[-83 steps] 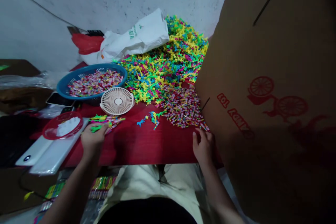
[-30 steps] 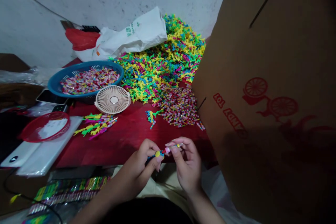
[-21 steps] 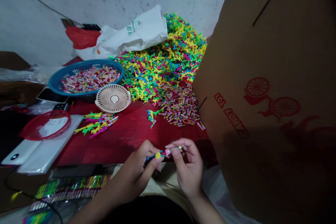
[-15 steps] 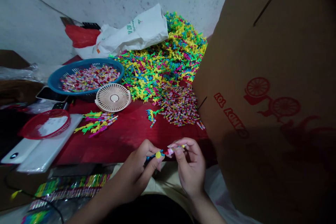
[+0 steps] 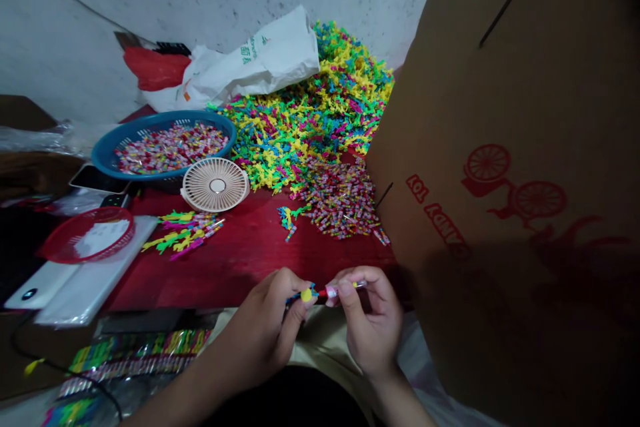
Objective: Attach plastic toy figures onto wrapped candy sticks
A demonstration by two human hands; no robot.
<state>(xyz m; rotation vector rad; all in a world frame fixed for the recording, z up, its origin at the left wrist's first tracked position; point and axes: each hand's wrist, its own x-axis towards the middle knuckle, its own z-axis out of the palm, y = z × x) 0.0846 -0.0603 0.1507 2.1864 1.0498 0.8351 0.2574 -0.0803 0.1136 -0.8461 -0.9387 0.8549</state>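
My left hand (image 5: 280, 310) is closed on a small blue plastic toy piece with a round yellow disc (image 5: 307, 295) on it. Opposite it, my right hand (image 5: 373, 320) pinches a small candy tube (image 5: 332, 291) with a pink-and-white wrapper and a red end. The red end points at the blue piece, and the two meet or nearly meet; I cannot tell which. Beyond my hands lie a heap of wrapped candy tubes (image 5: 343, 203) and a big pile of yellow, green, blue and pink toy pieces (image 5: 300, 123). A few loose pieces (image 5: 290, 219) rest beside the heap.
A blue basket (image 5: 107, 153) of candy tubes stands at the left, with a beige round fan (image 5: 216, 185) before it. Several joined toys (image 5: 185, 233) lie near a red basket (image 5: 53, 247). A tall cardboard box (image 5: 500, 100) walls off the right side.
My right hand has shifted slightly right and down with the candy tube, and its fingers have curled further round it. My left hand has moved a little to the right.
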